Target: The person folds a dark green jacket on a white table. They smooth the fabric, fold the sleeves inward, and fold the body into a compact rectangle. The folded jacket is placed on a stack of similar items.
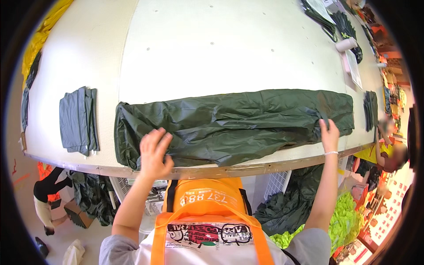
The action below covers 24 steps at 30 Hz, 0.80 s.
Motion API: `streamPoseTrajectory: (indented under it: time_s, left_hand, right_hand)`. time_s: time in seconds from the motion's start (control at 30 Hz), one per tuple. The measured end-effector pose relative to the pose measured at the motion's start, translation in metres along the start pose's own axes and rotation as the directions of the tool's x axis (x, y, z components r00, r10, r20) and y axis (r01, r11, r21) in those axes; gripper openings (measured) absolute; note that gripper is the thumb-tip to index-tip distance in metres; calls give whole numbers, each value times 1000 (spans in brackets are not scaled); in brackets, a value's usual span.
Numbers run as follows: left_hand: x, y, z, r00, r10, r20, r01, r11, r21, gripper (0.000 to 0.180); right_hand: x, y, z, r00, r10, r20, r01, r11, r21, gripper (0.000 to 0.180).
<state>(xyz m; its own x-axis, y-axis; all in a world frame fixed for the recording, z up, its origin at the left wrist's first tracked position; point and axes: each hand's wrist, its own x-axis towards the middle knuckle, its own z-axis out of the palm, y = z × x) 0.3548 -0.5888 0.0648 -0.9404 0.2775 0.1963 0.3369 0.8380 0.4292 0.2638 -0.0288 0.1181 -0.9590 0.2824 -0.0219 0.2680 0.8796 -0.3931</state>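
Observation:
A long, dark green garment of thin, shiny fabric (238, 123) lies folded lengthwise in a wrinkled strip along the table's near edge. Over its left part is my left hand (154, 150), fingers spread, with nothing held. At the right part, my right hand (329, 134) pinches a bit of the green fabric between thumb and fingers. To the left lies a neat stack of folded dark green garments (79, 121). What lies under the strip's folds is hidden.
The white table (190, 57) has a metal front edge. Far right are dark bundles (344, 26), a pale roll (346, 44) and another folded dark stack (370, 110). Yellow fabric (42, 35) hangs far left. Dark green cloth (291, 203) is heaped below. Other people are on both sides.

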Motion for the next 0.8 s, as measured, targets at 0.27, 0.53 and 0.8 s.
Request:
streamPoseTrajectory:
  time_s: [0.27,0.53,0.8]
  left_hand:
    - [17,-123,-14,975,-188,-114,200,974,107,72]
    - [65,-204,24,874,-357,-331,343,934,-100,22]
    - [63,-257,39,876,-306,-373,340,940,27,7]
  right_hand:
    - [-110,33,-154,960,155,-233,-167,986,-30,31]
    - [-232,20,-208,852,368,-371,-391,920,15,35]
    - [-278,-16,-281,745,447,-495,-378,895,238,40]
